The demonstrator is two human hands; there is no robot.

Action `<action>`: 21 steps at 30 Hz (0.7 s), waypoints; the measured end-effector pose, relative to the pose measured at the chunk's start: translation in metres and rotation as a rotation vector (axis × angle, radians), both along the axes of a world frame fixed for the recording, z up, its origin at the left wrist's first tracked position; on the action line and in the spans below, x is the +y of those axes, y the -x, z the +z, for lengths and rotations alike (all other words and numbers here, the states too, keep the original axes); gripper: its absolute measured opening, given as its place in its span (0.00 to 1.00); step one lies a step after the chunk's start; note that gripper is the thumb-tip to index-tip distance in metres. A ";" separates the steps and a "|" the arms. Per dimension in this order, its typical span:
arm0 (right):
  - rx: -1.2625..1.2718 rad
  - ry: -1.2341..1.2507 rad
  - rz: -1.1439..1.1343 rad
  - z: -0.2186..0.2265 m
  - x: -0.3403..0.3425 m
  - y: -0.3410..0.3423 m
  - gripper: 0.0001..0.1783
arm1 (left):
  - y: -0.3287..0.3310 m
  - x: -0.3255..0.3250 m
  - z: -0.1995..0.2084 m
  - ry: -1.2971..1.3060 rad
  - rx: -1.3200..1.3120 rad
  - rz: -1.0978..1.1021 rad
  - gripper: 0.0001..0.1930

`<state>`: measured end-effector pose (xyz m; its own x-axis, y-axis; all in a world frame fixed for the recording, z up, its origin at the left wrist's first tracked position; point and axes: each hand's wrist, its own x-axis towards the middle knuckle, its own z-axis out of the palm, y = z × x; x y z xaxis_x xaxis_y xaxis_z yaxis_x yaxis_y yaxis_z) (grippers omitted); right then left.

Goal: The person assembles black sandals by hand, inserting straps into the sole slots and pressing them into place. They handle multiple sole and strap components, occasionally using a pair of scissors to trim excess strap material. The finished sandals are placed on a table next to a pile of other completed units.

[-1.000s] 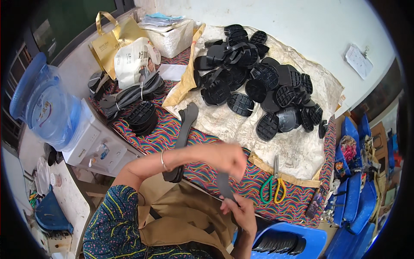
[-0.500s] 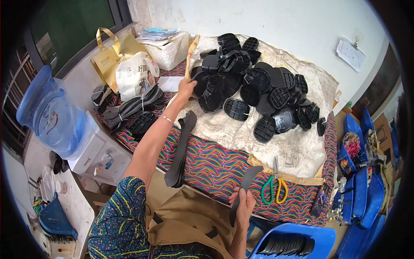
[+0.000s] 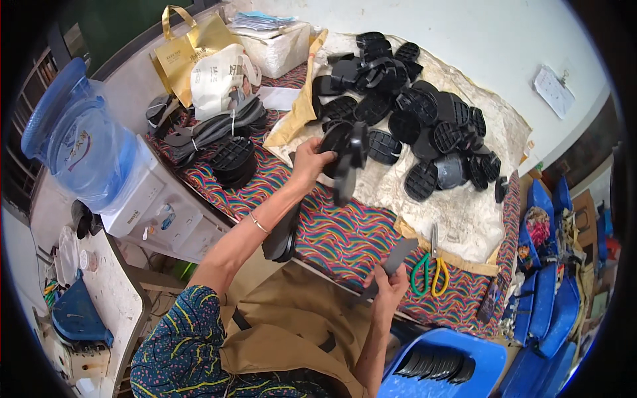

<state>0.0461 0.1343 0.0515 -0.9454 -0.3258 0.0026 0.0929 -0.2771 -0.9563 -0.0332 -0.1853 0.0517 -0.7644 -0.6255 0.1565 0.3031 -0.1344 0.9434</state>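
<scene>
My left hand (image 3: pixel 310 163) grips a cluster of black moulded pieces (image 3: pixel 345 159), rounded and shoe-heel-like, held above the near left part of the pale cloth. My fingers hide part of it. At the table's front edge, my right hand (image 3: pixel 393 286) pinches a dark grey curved strip (image 3: pixel 402 252) between thumb and fingers. Just right of that hand lie scissors (image 3: pixel 434 275) with one green and one yellow handle. Beneath my left forearm a stack of similar grey strips (image 3: pixel 281 237) is partly covered. Behind both hands, black oval pieces with gridded undersides (image 3: pixel 451 109) lie heaped.
A dirty pale cloth (image 3: pixel 464 212) covers much of the patterned tablecloth (image 3: pixel 345 229). On the left are tied strips (image 3: pixel 215 129), bags and a white box (image 3: pixel 282 50). A water dispenser (image 3: pixel 166 219) stands beside the table. At lower right, a blue bin (image 3: pixel 484 358) holds black pieces.
My left hand has lifted black pieces off the left side of the heap and drawn them nearer and right. The right hand, still gripping its strip, has risen slightly. The view has shifted.
</scene>
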 end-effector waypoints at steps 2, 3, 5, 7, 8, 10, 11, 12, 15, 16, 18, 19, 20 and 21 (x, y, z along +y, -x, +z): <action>0.073 0.006 -0.032 0.012 -0.006 -0.006 0.03 | 0.002 0.025 0.015 0.081 -0.060 0.001 0.12; 0.067 0.016 -0.062 0.022 -0.007 -0.009 0.03 | 0.000 0.035 0.022 0.122 -0.087 0.001 0.12; 0.053 0.046 -0.111 0.043 -0.008 -0.017 0.03 | -0.003 0.044 0.028 0.142 -0.152 -0.060 0.13; 0.132 -0.014 -0.193 0.047 -0.005 -0.018 0.03 | -0.006 0.054 0.029 0.072 -0.085 -0.110 0.14; 0.182 -0.058 -0.232 0.046 -0.002 -0.014 0.03 | -0.008 0.060 0.033 0.002 -0.080 -0.143 0.14; 0.265 -0.152 -0.327 0.047 -0.003 -0.004 0.03 | -0.017 0.074 0.043 -0.139 -0.081 -0.205 0.15; 0.247 -0.136 -0.315 0.048 -0.004 0.003 0.04 | -0.017 0.075 0.044 -0.159 -0.057 -0.208 0.14; 0.228 -0.121 -0.300 0.048 -0.005 0.010 0.04 | -0.016 0.073 0.046 -0.180 -0.033 -0.208 0.14; 0.178 -0.007 -0.262 0.044 0.000 0.022 0.05 | -0.019 0.077 0.061 -0.266 -0.003 -0.296 0.17; 0.144 0.023 -0.239 0.043 0.003 0.021 0.06 | -0.024 0.077 0.061 -0.305 0.013 -0.384 0.19; 0.067 0.013 -0.205 0.049 0.013 0.013 0.12 | -0.034 0.081 0.064 -0.398 0.025 -0.573 0.26; 0.065 0.035 -0.173 0.050 0.017 0.008 0.12 | -0.043 0.086 0.067 -0.385 0.032 -0.600 0.27; 0.057 0.043 -0.146 0.047 0.023 0.003 0.12 | -0.052 0.095 0.067 -0.385 0.036 -0.630 0.27; 0.050 0.053 -0.120 0.045 0.029 -0.001 0.12 | -0.058 0.101 0.065 -0.386 0.040 -0.663 0.27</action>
